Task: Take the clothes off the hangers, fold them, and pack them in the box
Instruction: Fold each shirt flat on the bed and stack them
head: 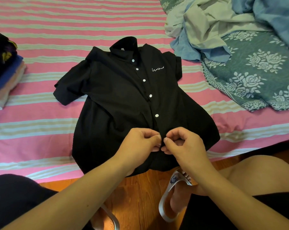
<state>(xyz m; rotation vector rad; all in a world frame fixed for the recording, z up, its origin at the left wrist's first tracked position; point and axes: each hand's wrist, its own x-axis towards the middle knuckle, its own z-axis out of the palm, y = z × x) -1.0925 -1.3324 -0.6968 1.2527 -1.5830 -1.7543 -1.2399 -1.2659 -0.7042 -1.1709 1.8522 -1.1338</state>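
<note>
A black short-sleeved shirt (120, 97) with white buttons and a small white script on the chest lies flat, front up, on the pink striped bed (40, 77). Its hem hangs over the near edge. My left hand (140, 143) and my right hand (183, 143) meet at the lower button placket, each pinching the black fabric between thumb and fingers. No hanger and no box are in view.
A stack of folded clothes (4, 75) sits at the bed's left edge. Crumpled pale green and blue garments (212, 29) lie at the back right on a teal floral blanket (256, 70). Below are a wooden floor (140, 193), my knees and sandals.
</note>
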